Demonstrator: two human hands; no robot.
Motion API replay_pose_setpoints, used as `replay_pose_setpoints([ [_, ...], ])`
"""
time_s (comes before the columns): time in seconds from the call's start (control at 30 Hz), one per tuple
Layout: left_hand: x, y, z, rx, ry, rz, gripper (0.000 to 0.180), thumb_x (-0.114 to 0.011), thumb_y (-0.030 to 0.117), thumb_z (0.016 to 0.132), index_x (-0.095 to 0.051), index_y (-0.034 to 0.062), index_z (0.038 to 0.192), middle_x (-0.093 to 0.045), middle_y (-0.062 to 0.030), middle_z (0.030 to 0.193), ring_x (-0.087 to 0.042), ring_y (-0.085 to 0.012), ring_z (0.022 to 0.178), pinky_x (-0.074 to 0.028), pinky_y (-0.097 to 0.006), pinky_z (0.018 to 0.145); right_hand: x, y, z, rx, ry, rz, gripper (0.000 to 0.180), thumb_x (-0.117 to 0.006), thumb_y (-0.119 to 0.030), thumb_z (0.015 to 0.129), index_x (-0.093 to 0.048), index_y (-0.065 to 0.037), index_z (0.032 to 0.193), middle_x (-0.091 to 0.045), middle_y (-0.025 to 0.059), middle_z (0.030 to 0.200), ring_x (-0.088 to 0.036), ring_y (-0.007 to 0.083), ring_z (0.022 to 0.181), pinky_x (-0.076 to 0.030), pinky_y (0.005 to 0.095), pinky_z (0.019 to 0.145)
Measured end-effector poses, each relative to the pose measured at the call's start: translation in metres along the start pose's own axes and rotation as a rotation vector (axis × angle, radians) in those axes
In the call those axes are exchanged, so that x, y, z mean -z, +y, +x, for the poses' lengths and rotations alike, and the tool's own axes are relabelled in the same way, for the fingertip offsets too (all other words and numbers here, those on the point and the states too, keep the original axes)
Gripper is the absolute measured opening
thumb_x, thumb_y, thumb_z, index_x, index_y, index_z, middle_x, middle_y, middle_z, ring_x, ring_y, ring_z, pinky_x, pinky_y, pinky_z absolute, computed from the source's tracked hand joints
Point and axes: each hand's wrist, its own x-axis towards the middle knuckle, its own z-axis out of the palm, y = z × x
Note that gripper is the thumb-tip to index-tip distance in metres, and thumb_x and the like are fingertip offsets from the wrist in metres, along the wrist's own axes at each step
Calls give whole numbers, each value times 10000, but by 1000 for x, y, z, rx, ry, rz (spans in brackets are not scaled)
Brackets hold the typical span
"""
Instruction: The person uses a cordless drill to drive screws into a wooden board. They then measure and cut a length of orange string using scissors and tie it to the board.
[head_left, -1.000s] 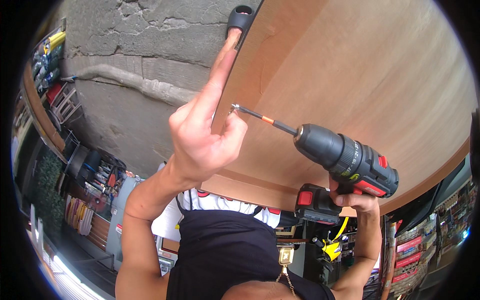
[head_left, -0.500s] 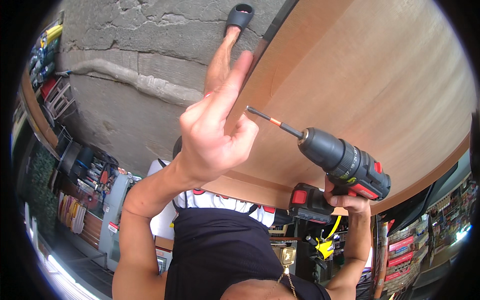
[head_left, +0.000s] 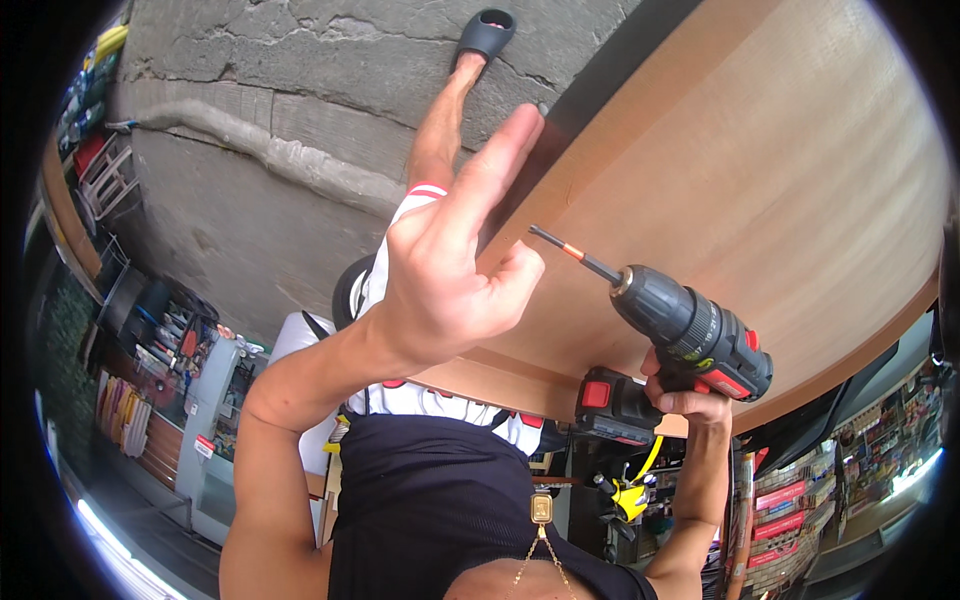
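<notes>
My right hand point(head_left: 690, 395) is closed round the handle of a black and red cordless drill point(head_left: 690, 330), below its body. The long driver bit point(head_left: 575, 253) points up and left over the wooden panel, its tip near my left thumb. My left hand point(head_left: 465, 245) has its fingers stretched out along the panel's dark edge point(head_left: 590, 110), thumb held apart. Something small and grey shows at the fingertips, too small to make out. Whether those fingers touch the edge I cannot tell. The large brown wooden panel point(head_left: 760, 190) has a raised rim and lies in front of me.
Cracked grey concrete point(head_left: 250, 220) spreads to the left, with a ridge across it. My sandalled foot point(head_left: 487, 35) stands beyond my left hand. A glass display case point(head_left: 205, 440) is at the lower left, packed shelves point(head_left: 800, 500) at the lower right. A yellow object point(head_left: 630, 500) sits below the drill.
My left hand has moved a little right in the view. More of the panel's dark edge shows. The drill's bit has shifted slightly right and down; my right hand keeps its grip.
</notes>
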Motion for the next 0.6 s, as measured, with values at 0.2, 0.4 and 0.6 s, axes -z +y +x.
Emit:
replay_pose_setpoints([
  [0.2, 4, 3, -15, 35, 69, 50, 501, -636, -106, 655, -497, -105, 1136, -598, -174, 1074, -635, -208, 953, -500, -293, 866, -5, -5, 1, 56, -19, 56, 631, -705, 55, 495, -524, 49, 1100, -601, 123, 817, -550, 176, 500, -436, 276, 428],
  [0.4, 1, 6, -16, 24, 150, 68, 530, -687, -99, 650, -467, -88, 1132, -573, -143, 1031, -635, -197, 903, -542, -307, 847, -8, -9, 6, 67, -73, 48, 594, -715, 10, 510, -523, 56, 1070, -583, 109, 766, -524, 173, 453, -433, 273, 407],
  [0.6, 0, -1, -18, -18, 157, 66, 619, -669, -136, 633, -351, -38, 1155, -473, -81, 905, -593, -173, 857, -547, -352, 851, -7, -12, 8, 30, -98, 54, 495, -779, -14, 527, -585, 32, 980, -614, 104, 793, -571, 158, 550, -469, 256, 477],
])
